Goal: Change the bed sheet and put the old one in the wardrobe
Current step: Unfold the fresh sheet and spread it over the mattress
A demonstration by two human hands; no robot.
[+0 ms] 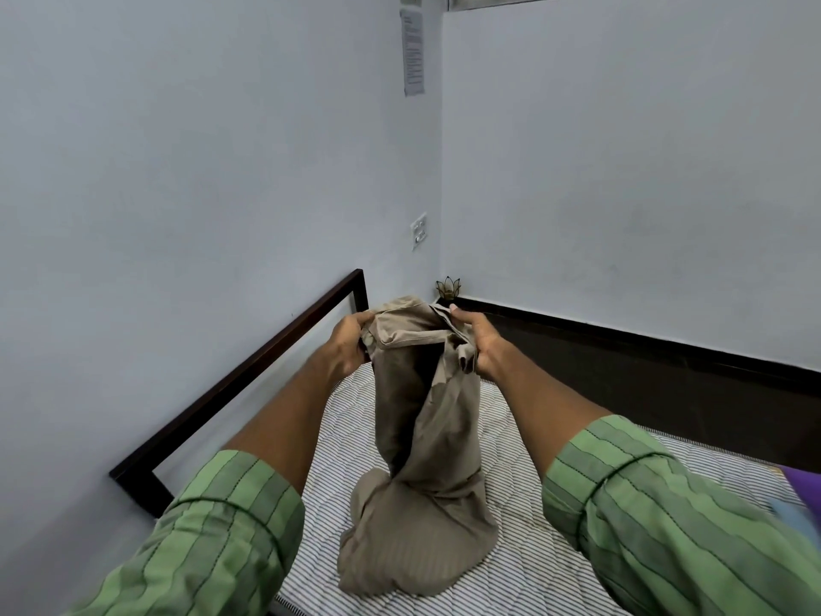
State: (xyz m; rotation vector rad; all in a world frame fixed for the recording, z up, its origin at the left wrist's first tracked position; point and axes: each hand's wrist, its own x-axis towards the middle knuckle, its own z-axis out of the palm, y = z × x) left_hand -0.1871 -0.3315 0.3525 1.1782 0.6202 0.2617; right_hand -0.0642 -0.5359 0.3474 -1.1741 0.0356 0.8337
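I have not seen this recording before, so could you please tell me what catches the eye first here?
Both hands, left and right, grip a beige sheet at centre, its bunched lower end resting on the striped mattress. A small lotus-shaped holder sits in the far corner.

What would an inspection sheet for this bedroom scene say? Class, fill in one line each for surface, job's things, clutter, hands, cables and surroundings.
Surface: striped mattress lies bare on a dark bed frame.
Job's things: beige sheet, bunched; its top is lifted, its lower part rests on the mattress.
Clutter: purple cloth at the right edge, partly out of view; small lotus-shaped holder in the far corner.
Hands: left hand and right hand each grip the sheet's top edge.
Cables: nothing seen.
Surroundings: pale blue walls, a switch plate, a printed paper notice near the corner, a dark skirting band.
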